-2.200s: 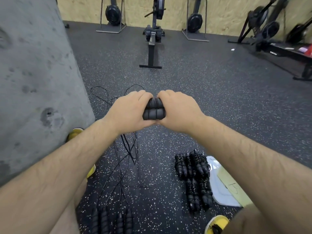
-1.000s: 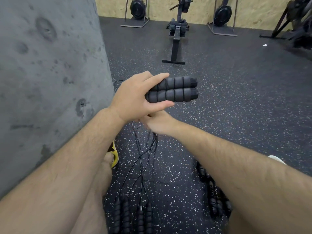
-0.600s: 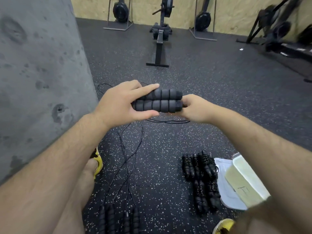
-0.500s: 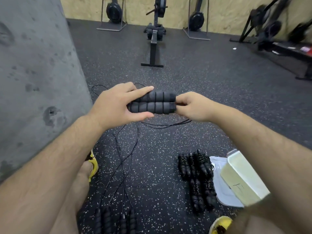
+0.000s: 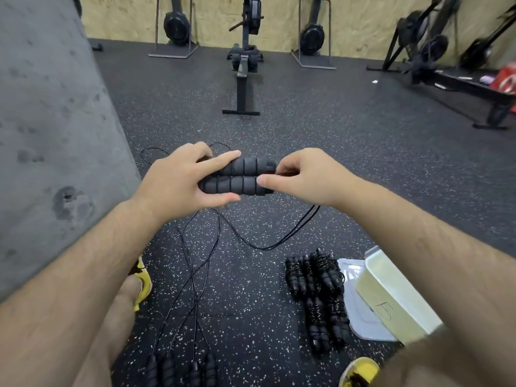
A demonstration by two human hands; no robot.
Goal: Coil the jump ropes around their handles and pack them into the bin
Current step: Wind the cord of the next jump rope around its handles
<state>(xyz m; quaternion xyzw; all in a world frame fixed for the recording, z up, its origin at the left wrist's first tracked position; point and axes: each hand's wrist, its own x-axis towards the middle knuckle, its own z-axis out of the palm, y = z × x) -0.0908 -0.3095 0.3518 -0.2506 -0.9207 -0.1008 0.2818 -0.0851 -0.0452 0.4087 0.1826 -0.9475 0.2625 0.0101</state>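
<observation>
Above the speckled black rubber floor [image 5: 335, 135], the left hand [image 5: 178, 182] grips two ribbed black foam jump-rope handles [image 5: 240, 177] side by side, and the right hand [image 5: 304, 177] pinches their right end, thin black cord [image 5: 279, 238] drooping below; coiled black rope bundles [image 5: 315, 291] lie beside the pale plastic bin [image 5: 396, 297]

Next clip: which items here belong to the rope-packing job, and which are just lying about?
Job: held handles, trailing rope, uncoiled ropes, coiled bundles, bin, lid.
Lying about: rowing machine, wheel stands, red bag.
</observation>
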